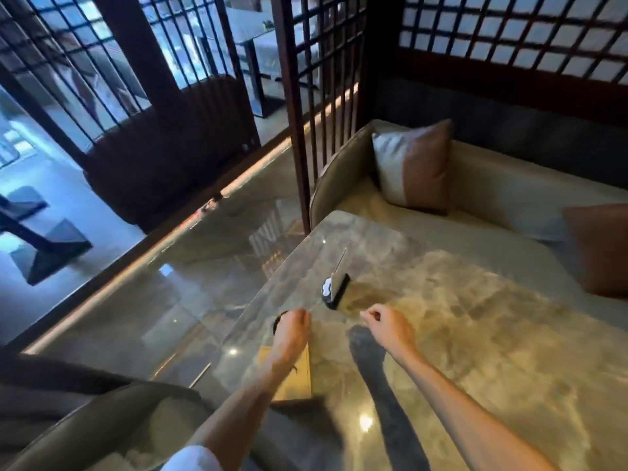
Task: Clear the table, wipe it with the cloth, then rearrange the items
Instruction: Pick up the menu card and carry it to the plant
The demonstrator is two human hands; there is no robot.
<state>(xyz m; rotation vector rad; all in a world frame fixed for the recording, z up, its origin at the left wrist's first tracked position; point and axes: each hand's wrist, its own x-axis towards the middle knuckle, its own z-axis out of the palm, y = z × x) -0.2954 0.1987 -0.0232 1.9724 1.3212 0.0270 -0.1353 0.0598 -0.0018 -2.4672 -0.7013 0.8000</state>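
Both hands hover over the tabletop (475,334), left hand (292,329) loosely curled above a dark round item, right hand (389,326) pinched and apparently empty, card stand (334,288) just beyond them; no cloth visible; careless reach likely topples the stand.

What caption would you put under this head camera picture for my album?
Two bare hands, left hand and right hand, hover over a glossy marble table near a black card stand.
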